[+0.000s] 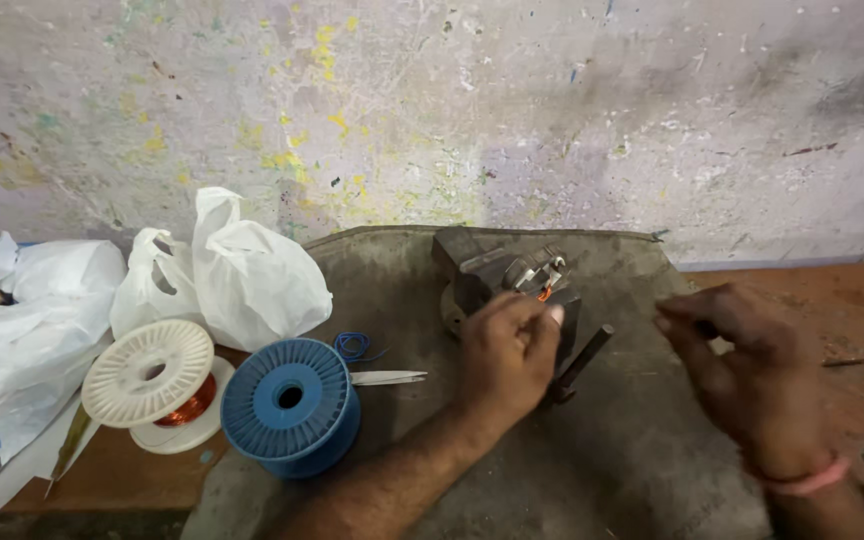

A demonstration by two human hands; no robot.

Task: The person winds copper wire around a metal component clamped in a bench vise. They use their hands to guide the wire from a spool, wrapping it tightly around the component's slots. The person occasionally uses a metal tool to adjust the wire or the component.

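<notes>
**Both hands at the metal core on the grey slab**

I see the left hand at the centre of the view, its fingers curled in and its thumb and forefinger pinched together against the metal core, which sits just past the knuckles at twelve o'clock of that hand. I cannot tell what, if anything, lies in the pinch. A small patch of orange winding shows among the core's grey plates. A dark metal bar slants out from under the hand toward four o'clock.

The right hand hangs at three o'clock of the core, apart from it, its fingers bent and drawn close at the tips (a pink band sits on the wrist). Whether it holds anything fine I cannot tell; nothing shows between the fingertips.

Core and hands are over a grey stone slab, which lies on a reddish-brown table.

At nine o'clock of the left hand, on the slab's edge, a blue spool lies on its side. Touching it at nine o'clock is a white spool wound with copper wire. A pale blade points out from behind the blue spool at three o'clock. White plastic bags stand behind the spools against the paint-flecked wall.
</notes>
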